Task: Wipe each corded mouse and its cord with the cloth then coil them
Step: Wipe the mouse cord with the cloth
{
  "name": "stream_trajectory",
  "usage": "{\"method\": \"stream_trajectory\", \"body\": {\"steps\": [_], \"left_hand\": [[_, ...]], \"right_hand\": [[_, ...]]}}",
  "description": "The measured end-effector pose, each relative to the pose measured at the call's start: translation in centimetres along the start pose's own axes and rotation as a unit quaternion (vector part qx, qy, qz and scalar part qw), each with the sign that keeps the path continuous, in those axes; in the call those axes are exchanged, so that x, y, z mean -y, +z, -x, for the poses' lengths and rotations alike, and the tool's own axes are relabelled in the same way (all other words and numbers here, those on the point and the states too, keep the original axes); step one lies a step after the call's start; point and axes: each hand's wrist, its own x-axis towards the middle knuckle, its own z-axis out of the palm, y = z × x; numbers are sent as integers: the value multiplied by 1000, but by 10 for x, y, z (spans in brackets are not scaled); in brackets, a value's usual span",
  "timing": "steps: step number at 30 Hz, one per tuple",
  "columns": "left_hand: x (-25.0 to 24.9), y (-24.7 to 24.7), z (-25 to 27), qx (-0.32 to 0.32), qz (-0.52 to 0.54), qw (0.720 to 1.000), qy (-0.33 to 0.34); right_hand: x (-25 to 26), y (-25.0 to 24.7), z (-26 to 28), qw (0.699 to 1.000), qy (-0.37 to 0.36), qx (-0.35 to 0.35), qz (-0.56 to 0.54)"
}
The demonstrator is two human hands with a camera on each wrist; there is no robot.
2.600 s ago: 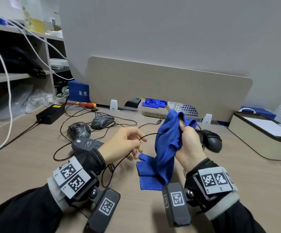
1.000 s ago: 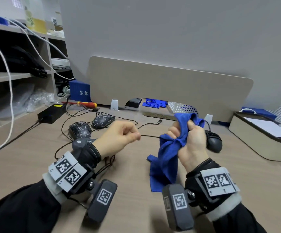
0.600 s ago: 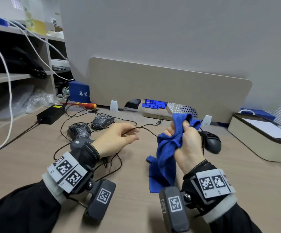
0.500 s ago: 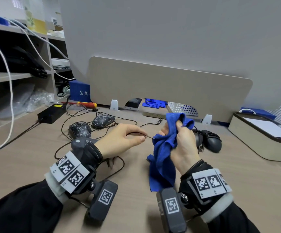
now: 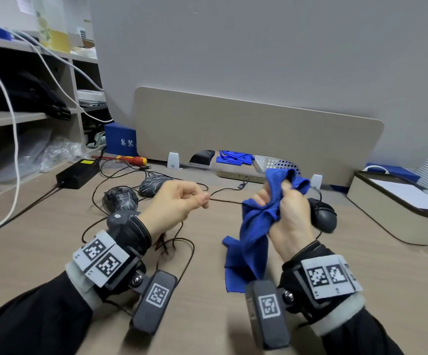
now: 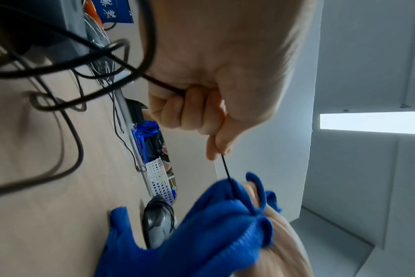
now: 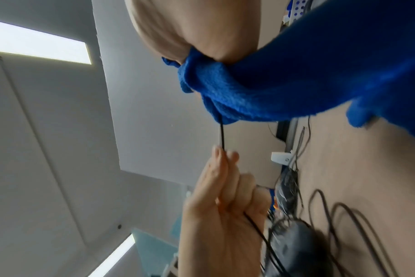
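My left hand (image 5: 179,201) pinches a thin black cord (image 5: 224,200) between thumb and forefinger above the desk. The cord runs taut to the right into a blue cloth (image 5: 256,226) bunched in my right hand (image 5: 288,213), which grips the cloth around the cord. In the left wrist view the cord (image 6: 226,171) leaves my fingertips and enters the cloth (image 6: 201,234). Slack cord (image 5: 179,254) loops on the desk below my left wrist. A black mouse (image 5: 323,217) with cord wound round it lies behind my right hand. Two patterned mice (image 5: 120,198) (image 5: 155,184) sit at left.
A black power brick (image 5: 78,171) and a red-yellow screwdriver (image 5: 131,159) lie at back left beside shelves. A beige divider panel (image 5: 254,129) stands behind. A white perforated basket (image 5: 274,163) and a shallow box (image 5: 397,198) are at right.
My hands have moved apart along the cord, pulling it taut again; the right hand with the cloth slid to the right and the left hand drew back a little.
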Motion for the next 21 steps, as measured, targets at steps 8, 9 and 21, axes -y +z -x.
{"method": "stream_trajectory", "body": {"steps": [8,9,21], "left_hand": [[15,-6,-4,29,-25,998,-52],[14,-6,-4,50,-20,997,-63],[6,22,10,216,69,973,-39]], "right_hand": [[2,-7,-6,1000,-11,-11,10],[-1,-5,-4,1000,-4,-3,18],[-19,12,24,994,37,68,75]]}}
